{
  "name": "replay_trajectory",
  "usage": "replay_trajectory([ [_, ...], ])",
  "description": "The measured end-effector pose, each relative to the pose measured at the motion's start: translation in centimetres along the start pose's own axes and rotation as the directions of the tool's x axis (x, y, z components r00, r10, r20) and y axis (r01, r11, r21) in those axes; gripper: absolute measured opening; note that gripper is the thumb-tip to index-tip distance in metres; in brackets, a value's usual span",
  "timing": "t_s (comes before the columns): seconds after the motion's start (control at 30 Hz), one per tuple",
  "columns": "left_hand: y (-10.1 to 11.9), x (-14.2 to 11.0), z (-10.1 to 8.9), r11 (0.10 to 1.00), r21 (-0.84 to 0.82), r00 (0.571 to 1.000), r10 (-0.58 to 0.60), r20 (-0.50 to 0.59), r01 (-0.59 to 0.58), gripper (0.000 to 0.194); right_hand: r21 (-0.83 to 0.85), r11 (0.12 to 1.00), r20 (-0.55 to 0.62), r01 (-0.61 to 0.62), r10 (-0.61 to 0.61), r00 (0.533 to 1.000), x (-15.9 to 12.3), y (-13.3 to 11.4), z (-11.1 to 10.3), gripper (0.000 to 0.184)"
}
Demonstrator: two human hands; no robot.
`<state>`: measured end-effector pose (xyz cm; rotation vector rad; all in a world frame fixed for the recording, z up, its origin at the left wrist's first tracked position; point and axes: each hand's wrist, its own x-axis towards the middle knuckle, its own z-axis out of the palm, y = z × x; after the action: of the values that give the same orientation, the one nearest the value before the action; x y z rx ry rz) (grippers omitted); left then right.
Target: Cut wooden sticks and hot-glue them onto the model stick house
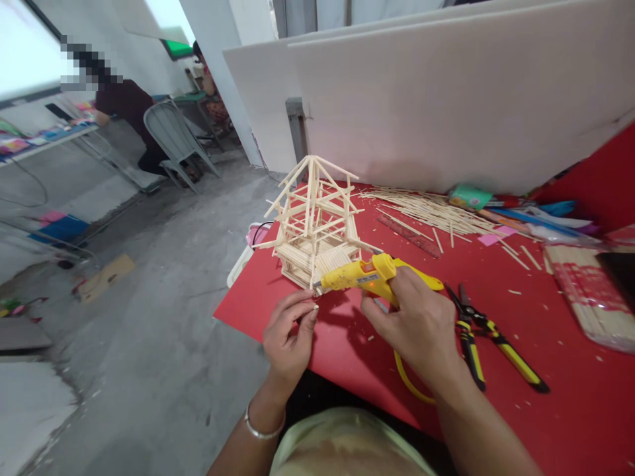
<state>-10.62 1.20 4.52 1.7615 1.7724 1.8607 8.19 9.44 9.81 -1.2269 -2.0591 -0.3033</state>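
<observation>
A small pavilion-like model [311, 218] built from thin wooden sticks stands on the red tabletop. My right hand [419, 324] is wrapped round a yellow hot glue gun [367, 274], whose nozzle points left at the model's lower front. A small orange light glows on the gun's body. Just below the nozzle, my left hand [292, 330] is closed in a pinch, with a short bit of wooden stick [315, 307] showing at its fingertips. Most of that piece is hidden by the fingers. Whether the nozzle touches the model or the piece, I cannot tell.
Pliers-like cutters [483, 330] with black and yellow handles lie right of my right hand. Behind them are a heap of loose sticks [426, 211], a clear ruler [409, 236] and a bagged pack of sticks [590, 294]. White boards [436, 99] line the back. A person [129, 119] sits at far left.
</observation>
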Motion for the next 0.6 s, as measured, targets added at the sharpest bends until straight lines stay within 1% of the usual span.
replay_trajectory([
  [0.23,0.02,-0.09,0.03,1.000,0.016,1.000,-0.012,-0.003,0.012,0.011,0.013,1.000,-0.005,0.011,-0.011,1.000,-0.09,0.05,-0.09,0.018],
  [0.6,-0.07,-0.19,-0.06,1.000,0.015,1.000,-0.002,0.006,0.002,0.014,0.013,1.000,-0.010,-0.013,0.013,1.000,0.30,0.17,-0.04,0.019],
])
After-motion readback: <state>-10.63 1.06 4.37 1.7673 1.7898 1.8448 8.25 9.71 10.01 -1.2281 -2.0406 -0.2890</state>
